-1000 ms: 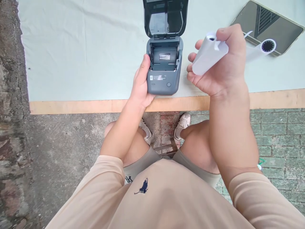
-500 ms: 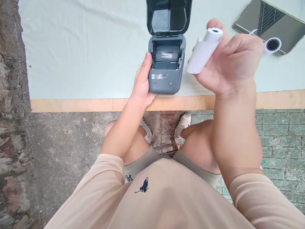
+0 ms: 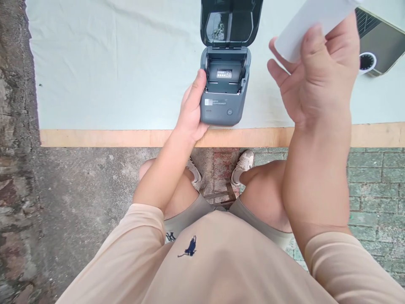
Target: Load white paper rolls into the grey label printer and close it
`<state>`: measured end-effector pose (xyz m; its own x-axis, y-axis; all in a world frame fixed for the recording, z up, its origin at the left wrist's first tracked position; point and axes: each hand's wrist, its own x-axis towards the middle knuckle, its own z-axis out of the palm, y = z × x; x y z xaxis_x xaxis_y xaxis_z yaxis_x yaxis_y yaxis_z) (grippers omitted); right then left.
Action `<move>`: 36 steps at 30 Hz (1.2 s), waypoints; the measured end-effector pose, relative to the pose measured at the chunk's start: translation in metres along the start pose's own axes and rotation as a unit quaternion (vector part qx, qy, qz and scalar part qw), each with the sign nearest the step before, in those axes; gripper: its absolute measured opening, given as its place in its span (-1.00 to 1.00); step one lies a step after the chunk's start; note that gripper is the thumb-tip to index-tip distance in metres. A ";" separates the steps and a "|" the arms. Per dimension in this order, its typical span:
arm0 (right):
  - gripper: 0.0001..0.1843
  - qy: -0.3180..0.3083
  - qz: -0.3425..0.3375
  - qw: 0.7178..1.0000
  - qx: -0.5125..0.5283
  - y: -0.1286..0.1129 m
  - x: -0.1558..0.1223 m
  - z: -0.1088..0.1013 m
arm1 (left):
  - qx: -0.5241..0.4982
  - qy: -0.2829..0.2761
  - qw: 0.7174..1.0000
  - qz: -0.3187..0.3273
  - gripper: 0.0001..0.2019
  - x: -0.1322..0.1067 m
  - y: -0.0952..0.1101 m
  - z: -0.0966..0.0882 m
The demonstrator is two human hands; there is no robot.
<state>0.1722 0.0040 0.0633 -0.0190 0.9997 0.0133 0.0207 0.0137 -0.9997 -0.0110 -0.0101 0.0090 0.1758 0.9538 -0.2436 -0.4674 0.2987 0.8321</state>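
Observation:
My left hand [image 3: 193, 107] grips the left side of a dark grey label printer [image 3: 224, 110], thumb along its edge. The printer's dark lid [image 3: 230, 23] stands raised, and a small printed sticker shows inside the bare paper bay. Up to the right, my right hand [image 3: 322, 80] holds a white paper roll [image 3: 311, 27] between thumb and fingers. The roll is tilted, its upper end near the top edge of the view, well apart from the printer.
A pale cloth [image 3: 110, 76] covers the table, with a wooden front edge [image 3: 126, 137]. Right of my right hand, a white roll with a dark core [image 3: 368, 62] lies by a dark glossy device [image 3: 384, 46]. My knees and shoes are below the table edge.
My right hand has turned and lifted the paper roll up and to the right, away from the printer. The printer and left hand have shifted slightly right in view.

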 end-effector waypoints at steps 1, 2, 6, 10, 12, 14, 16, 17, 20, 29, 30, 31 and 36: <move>-0.61 0.018 -0.012 1.000 0.000 -0.003 0.000 -0.001 | -0.003 -0.002 1.000 0.000 -0.53 0.000 0.000 0.000; -0.61 0.028 -0.020 0.999 0.006 -0.005 -0.001 -0.002 | -0.006 -0.006 1.000 0.002 -0.53 0.000 0.000 0.000; -0.57 -0.065 -0.030 0.995 0.069 -0.012 -0.004 -0.005 | -0.002 -0.020 1.000 0.024 -0.54 -0.002 0.001 0.003; -0.66 -0.271 -0.084 0.959 0.019 -0.021 -0.011 0.002 | -0.002 0.001 0.999 0.053 -0.64 -0.004 0.001 0.005; -0.68 -0.327 -0.094 0.932 -0.128 -0.028 -0.014 0.010 | -0.013 0.017 0.998 0.066 -0.69 -0.005 0.000 0.006; -0.68 -0.303 -0.096 0.901 -0.294 -0.033 -0.015 0.018 | -0.017 0.025 0.997 0.078 -0.73 -0.006 -0.001 0.007; -0.67 -0.239 -0.096 0.867 -0.427 -0.035 -0.013 0.025 | -0.015 0.022 0.996 0.081 -0.73 -0.006 -0.001 0.007; -0.66 -0.213 -0.090 0.856 -0.463 -0.035 -0.012 0.027 | -0.013 0.019 0.997 0.080 -0.72 -0.006 -0.001 0.007; -0.64 -0.206 -0.077 0.829 -0.513 -0.033 -0.008 0.028 | -0.015 0.011 0.997 0.076 -0.69 -0.006 -0.001 0.007; -0.69 -0.212 -0.077 0.808 -0.545 -0.034 -0.004 0.025 | -0.015 -0.004 0.996 0.083 -0.67 -0.005 -0.003 0.007; -0.68 -0.204 -0.083 0.804 -0.552 -0.033 -0.004 0.026 | -0.012 -0.008 0.996 0.083 -0.66 -0.005 -0.003 0.007; -0.68 -0.206 -0.091 0.801 -0.554 -0.032 -0.004 0.026 | -0.008 -0.011 0.996 0.084 -0.64 -0.005 -0.003 0.007; -0.65 -0.199 -0.116 0.790 -0.568 -0.024 -0.003 0.032 | 0.006 -0.025 0.996 0.082 -0.66 -0.006 -0.004 0.006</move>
<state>0.1396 -0.0002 0.0867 -0.4629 0.8855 -0.0404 0.8499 0.4304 -0.3039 -0.0050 -0.0176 0.0104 0.1420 0.9867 -0.0795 -0.4832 0.1392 0.8643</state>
